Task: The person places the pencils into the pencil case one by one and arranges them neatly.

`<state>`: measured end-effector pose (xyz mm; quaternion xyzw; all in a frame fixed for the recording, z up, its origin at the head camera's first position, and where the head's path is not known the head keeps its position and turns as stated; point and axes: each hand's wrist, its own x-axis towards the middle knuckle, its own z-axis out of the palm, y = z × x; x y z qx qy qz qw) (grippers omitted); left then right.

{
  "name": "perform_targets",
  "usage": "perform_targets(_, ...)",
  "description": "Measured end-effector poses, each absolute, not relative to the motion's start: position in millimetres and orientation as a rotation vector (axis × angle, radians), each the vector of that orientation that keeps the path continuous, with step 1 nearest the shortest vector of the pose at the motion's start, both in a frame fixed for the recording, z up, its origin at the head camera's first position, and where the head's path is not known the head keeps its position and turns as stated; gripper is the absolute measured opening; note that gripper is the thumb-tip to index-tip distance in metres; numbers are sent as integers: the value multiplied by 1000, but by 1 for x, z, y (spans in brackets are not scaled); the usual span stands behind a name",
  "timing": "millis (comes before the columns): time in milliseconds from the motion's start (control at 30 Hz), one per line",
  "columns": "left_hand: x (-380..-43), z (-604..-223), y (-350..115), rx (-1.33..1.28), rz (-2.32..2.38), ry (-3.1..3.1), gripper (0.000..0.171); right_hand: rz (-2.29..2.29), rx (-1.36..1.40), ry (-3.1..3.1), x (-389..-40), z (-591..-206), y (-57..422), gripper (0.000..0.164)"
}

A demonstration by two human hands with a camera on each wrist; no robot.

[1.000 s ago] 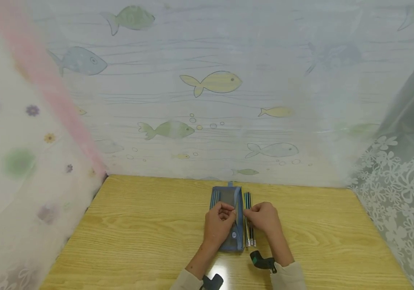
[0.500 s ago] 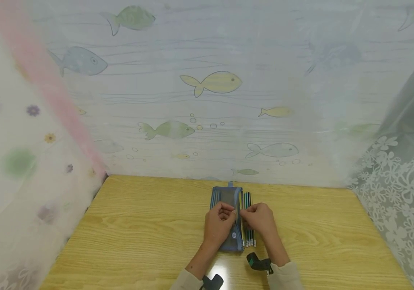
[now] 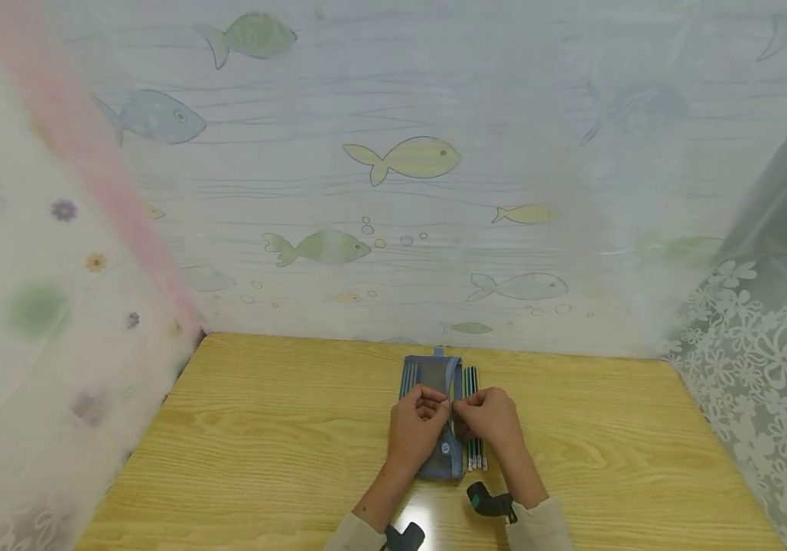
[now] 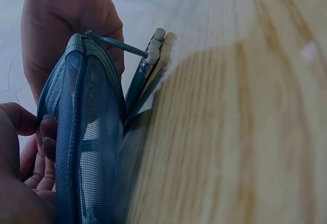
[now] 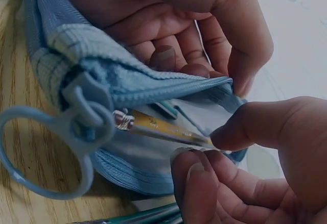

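Inside the pouch (image 5: pixel 130 177), yellow pencil (image 5: pixel 164 128)

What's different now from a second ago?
The right hand moved left, bringing the yellow pencil from beside the mesh pencil case into its open mouth, pencil still pinched. The left hand still grips the case's edge; the case and the other pencils beside it stayed put.
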<state>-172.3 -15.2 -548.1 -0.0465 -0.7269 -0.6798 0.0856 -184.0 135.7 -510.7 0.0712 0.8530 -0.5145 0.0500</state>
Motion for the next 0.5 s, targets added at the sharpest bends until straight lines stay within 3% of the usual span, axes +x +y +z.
perform_targets(500,-172,-548,-16,-149,-2014,-2174,5,-1549,181,2605,-182,-507,137,14)
